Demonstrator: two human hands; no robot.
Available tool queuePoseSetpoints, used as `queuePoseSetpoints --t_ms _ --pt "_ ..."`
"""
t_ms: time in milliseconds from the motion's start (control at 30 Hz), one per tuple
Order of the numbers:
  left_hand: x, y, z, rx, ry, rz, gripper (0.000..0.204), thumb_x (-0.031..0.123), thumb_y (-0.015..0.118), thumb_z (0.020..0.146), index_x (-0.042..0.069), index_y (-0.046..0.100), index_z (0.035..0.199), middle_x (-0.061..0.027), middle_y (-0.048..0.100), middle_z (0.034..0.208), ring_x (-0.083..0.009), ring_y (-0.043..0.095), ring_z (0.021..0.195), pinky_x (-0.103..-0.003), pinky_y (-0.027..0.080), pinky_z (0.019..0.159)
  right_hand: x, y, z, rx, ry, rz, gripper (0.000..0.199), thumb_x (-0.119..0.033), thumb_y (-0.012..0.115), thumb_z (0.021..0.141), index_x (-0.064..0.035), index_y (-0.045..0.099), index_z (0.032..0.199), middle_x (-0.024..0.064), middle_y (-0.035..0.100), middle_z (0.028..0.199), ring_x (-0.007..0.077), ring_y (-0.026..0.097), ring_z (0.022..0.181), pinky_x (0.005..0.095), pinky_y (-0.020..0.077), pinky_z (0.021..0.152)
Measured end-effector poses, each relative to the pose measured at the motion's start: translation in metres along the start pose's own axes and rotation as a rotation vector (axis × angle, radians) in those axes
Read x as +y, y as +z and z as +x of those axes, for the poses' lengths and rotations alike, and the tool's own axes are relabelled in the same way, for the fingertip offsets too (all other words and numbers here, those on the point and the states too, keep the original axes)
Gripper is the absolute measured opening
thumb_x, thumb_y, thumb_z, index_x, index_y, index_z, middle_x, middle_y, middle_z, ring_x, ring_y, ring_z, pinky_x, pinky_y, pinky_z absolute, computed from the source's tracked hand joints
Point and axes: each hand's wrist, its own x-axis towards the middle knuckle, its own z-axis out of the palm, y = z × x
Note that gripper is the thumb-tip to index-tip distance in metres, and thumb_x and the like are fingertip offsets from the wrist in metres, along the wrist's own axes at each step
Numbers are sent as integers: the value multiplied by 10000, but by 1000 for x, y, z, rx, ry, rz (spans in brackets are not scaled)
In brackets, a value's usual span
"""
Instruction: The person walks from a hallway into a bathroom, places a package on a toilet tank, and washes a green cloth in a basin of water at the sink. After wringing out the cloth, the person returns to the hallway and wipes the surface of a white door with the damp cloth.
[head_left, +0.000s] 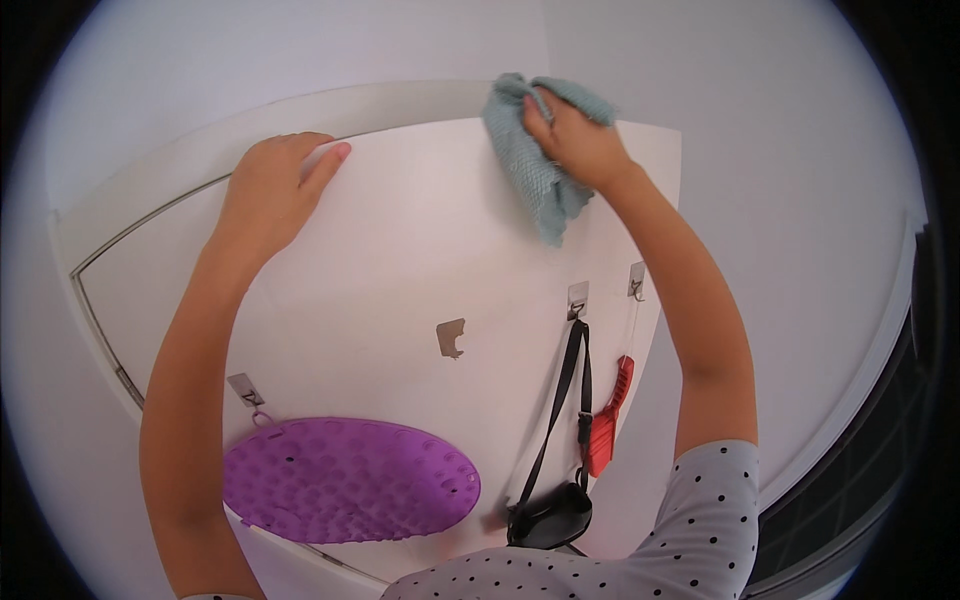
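Nearest the camera: a polka-dot sleeve (700, 500) at the lower edge, both forearms rising from it toward a white door (400, 260).

Low on the door: a purple oval mat with raised bumps (350, 480) hangs from a small metal hook (246, 390) at its left end. To its right, a black pouch (550, 515) hangs by a black strap (565, 400) from another metal hook (577, 298). Just beside the strap, a red-handled tool (608, 420) hangs from a third hook (636, 280). A bare fourth hook (451, 337) sits between the mat and the strap. None of these lies between the hands and the upper panel.

Higher up: left hand (270, 190) rests flat on the door near its top edge, fingers extended and loose, holding nothing. Right hand (575, 140) is clenched around a pale blue-green cloth (540, 170), pressing it against the door's upper right corner; loose cloth hangs below the fist.

Farthest: white door frame, plain white walls meeting in a corner above the cloth. A dark grille edges the far right.
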Motion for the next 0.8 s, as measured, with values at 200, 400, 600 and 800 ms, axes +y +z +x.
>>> queuePoseSetpoints --t_ms 200,400,600,800 --pt "0 4 0 7 3 -4 377 312 470 878 -31 586 984 -186 598 972 -319 542 923 -354 400 839 112 -45 -30 -49 371 -149 400 -369 389 894 -35 560 1030 148 597 880 288 559 829 353 432 776" --pt "1 15 -1 116 85 37 320 282 492 865 -1 597 969 -153 597 1001 -314 515 980 -361 380 878 114 -37 -27 35 422 160 423 -366 387 910 5 575 984 168 585 866 295 542 819 352 414 783" --pt "0 15 -38 465 431 -2 103 156 592 778 53 601 786 -81 601 802 -251 557 793 -417 374 898 -29 9 8 -33 194 231 346 -289 425 901 3 532 749 100 480 570 230 478 559 343 403 577" --pt "37 -2 -130 182 390 -213 133 -27 567 715 50 607 816 -73 591 801 -219 571 728 -414 435 862 -122 48 37 -52 10 34 344 -287 434 889 -8 537 716 112 535 596 278 517 554 367 425 539"
